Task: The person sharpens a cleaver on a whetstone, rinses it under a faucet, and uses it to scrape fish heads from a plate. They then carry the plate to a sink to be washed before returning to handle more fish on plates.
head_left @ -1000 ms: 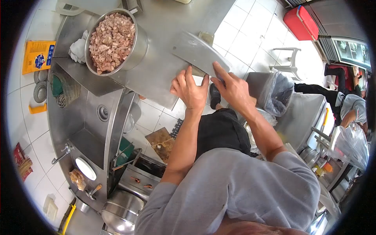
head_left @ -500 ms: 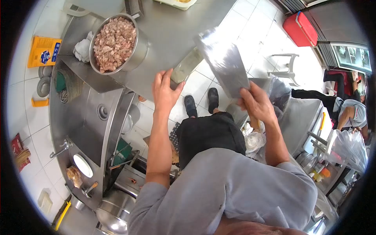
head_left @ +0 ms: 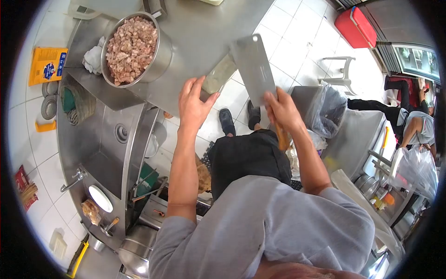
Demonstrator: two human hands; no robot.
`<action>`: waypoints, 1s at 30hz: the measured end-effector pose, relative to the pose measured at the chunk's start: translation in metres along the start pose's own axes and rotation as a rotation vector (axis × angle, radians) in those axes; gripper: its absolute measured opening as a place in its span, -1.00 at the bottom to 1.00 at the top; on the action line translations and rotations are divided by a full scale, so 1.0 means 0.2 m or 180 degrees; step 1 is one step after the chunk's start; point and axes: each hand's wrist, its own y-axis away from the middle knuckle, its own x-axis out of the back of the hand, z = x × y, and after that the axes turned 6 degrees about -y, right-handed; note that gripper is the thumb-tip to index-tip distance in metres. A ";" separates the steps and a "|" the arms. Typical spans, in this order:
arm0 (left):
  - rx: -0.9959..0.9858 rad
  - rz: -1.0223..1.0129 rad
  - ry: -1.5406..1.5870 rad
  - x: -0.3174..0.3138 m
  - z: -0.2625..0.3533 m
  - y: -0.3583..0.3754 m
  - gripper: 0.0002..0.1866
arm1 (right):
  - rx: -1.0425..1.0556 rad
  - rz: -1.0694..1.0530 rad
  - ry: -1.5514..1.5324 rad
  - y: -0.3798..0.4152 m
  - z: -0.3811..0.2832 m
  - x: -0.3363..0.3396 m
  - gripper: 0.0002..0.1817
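Head view: my right hand (head_left: 282,110) grips the cleaver (head_left: 254,66) raised off the counter's (head_left: 195,28) near edge, where my spread left hand (head_left: 194,103) risks a nick if the blade swings back.

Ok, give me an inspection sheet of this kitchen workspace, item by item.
Surface: steel counter, bare near its edge.
Job's things: cleaver raised, blade up; grey-green block at the counter edge.
Clutter: steel pot of diced meat, white cloth, sink.
Hands: right hand grips the cleaver; left hand on the block.
Cables: nothing seen.
Surroundings: tiled floor, red cooler, white chair, another person at the right.
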 end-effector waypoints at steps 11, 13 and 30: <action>-0.0247 0.0280 -0.0078 -0.01 0.01 0.01 -0.38 | 0.0874 0.1179 -0.1586 -0.54 -0.33 -0.09 -0.66; -0.0165 0.0241 0.0018 -0.01 0.00 0.00 -0.39 | 0.0928 0.1114 -0.1107 -0.35 -0.29 -0.03 -0.67; -0.0396 0.0388 -0.0108 -0.01 0.00 0.00 -0.39 | 0.0953 0.1142 -0.0597 -0.52 -0.28 -0.13 -0.69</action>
